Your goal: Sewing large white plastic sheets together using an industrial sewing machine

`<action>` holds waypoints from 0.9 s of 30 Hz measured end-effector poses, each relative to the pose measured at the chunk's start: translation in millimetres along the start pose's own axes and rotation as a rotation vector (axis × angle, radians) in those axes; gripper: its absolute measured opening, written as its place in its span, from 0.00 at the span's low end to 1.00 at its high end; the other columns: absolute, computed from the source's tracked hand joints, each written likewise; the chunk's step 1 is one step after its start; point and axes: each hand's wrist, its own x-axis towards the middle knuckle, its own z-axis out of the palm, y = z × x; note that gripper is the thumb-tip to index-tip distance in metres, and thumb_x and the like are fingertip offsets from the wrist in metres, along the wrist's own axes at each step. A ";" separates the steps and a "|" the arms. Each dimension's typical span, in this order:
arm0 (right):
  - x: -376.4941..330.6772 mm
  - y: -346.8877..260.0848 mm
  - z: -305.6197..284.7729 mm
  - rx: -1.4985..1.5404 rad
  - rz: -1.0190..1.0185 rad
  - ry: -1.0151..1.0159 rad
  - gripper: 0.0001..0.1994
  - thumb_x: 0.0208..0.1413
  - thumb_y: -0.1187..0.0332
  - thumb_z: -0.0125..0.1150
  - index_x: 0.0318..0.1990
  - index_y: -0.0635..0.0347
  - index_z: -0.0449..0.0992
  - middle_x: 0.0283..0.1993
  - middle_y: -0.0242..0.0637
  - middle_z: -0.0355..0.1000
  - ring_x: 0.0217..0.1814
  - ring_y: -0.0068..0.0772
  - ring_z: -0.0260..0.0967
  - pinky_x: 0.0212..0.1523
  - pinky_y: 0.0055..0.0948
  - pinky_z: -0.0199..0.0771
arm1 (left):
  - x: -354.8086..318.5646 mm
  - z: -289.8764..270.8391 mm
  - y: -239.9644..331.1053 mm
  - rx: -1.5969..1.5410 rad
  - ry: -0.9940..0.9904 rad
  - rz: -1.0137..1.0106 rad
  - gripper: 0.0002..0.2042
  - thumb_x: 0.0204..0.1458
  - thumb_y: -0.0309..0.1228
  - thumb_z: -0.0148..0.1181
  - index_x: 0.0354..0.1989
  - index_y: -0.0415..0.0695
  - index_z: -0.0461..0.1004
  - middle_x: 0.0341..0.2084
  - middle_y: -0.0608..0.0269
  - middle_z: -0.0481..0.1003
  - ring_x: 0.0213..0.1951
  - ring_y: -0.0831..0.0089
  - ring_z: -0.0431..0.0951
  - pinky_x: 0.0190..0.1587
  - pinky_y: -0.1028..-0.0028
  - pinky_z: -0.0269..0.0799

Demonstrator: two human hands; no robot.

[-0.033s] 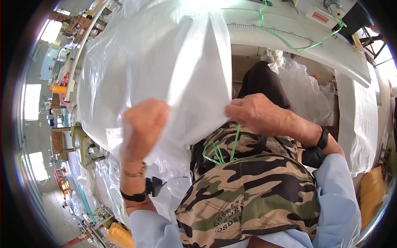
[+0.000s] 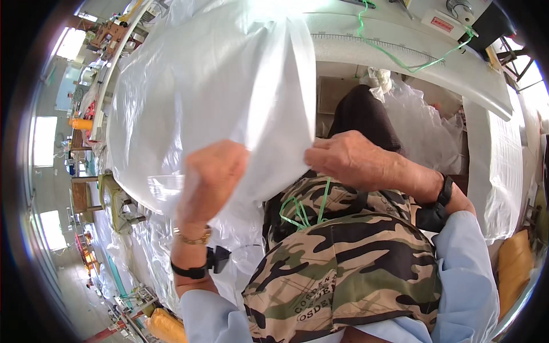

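Note:
A large translucent white plastic sheet drapes off the table toward me, with folds running down its right part. My left hand is closed on the sheet's near part, its fingertips turned out of sight and slightly blurred. At the sheet's lower right corner, my right hand pinches the plastic edge between thumb and fingers. Both hands are above my camouflage apron, a short way apart. Thin green string hangs over the apron, just below my right hand.
A white table edge with a printed ruler scale runs beyond my hands. Another green string lies across it. Crumpled clear plastic sits below the table at the right. More loose clear plastic spreads at my left, near several work tables.
My left hand has moved to the right, closer to my right hand. The right hand has shifted slightly left, and the sheet's right edge has moved left with it.

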 end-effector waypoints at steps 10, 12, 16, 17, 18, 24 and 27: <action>17.3 -31.0 28.6 0.127 -0.166 -0.138 0.08 0.53 0.71 0.57 0.33 0.66 0.66 0.30 0.46 0.72 0.31 0.48 0.75 0.30 0.41 0.75 | -13.0 80.4 17.0 -0.445 0.012 -0.386 0.02 0.54 0.22 0.60 0.32 0.37 0.73 0.21 0.63 0.71 0.24 0.78 0.69 0.30 0.77 0.68; 20.3 -32.4 33.2 0.091 -0.157 -0.018 0.08 0.54 0.70 0.57 0.34 0.66 0.67 0.27 0.45 0.72 0.28 0.47 0.75 0.27 0.42 0.74 | -14.2 80.5 16.4 -0.479 0.023 -0.424 0.04 0.54 0.24 0.61 0.32 0.37 0.72 0.20 0.63 0.70 0.23 0.79 0.68 0.29 0.76 0.67; 14.1 -35.8 10.4 -0.017 -0.054 -0.043 0.10 0.56 0.69 0.58 0.36 0.67 0.68 0.22 0.44 0.71 0.22 0.46 0.74 0.24 0.42 0.72 | -18.3 81.7 11.2 -0.465 0.066 -0.407 0.05 0.56 0.26 0.60 0.33 0.38 0.71 0.18 0.59 0.69 0.20 0.73 0.65 0.26 0.73 0.64; 15.7 -35.2 4.7 -0.085 0.001 -0.176 0.11 0.56 0.67 0.60 0.38 0.67 0.69 0.23 0.43 0.72 0.22 0.46 0.74 0.24 0.41 0.72 | -21.0 78.9 7.9 -0.458 0.056 -0.405 0.05 0.55 0.26 0.60 0.33 0.38 0.72 0.18 0.59 0.69 0.20 0.74 0.65 0.25 0.74 0.64; 15.8 -33.9 0.1 -0.156 0.055 -0.305 0.13 0.56 0.65 0.61 0.40 0.66 0.69 0.24 0.42 0.72 0.22 0.45 0.74 0.24 0.40 0.72 | -20.8 76.3 6.5 -0.450 0.046 -0.400 0.05 0.55 0.26 0.61 0.33 0.38 0.72 0.18 0.59 0.69 0.20 0.75 0.65 0.25 0.75 0.64; 8.7 -25.7 12.2 -0.202 -0.096 -0.103 0.08 0.48 0.72 0.60 0.34 0.66 0.70 0.27 0.43 0.70 0.27 0.44 0.75 0.26 0.39 0.75 | -13.4 74.2 17.2 -0.408 0.074 -0.422 0.05 0.53 0.24 0.63 0.32 0.36 0.74 0.17 0.65 0.68 0.22 0.82 0.65 0.26 0.78 0.64; 15.9 -35.9 15.7 -0.078 -0.188 -0.039 0.08 0.47 0.73 0.59 0.33 0.66 0.69 0.28 0.43 0.71 0.29 0.45 0.75 0.28 0.38 0.76 | -9.5 76.2 19.0 -0.361 0.099 -0.336 0.04 0.52 0.24 0.63 0.32 0.36 0.75 0.18 0.65 0.69 0.21 0.82 0.65 0.26 0.79 0.64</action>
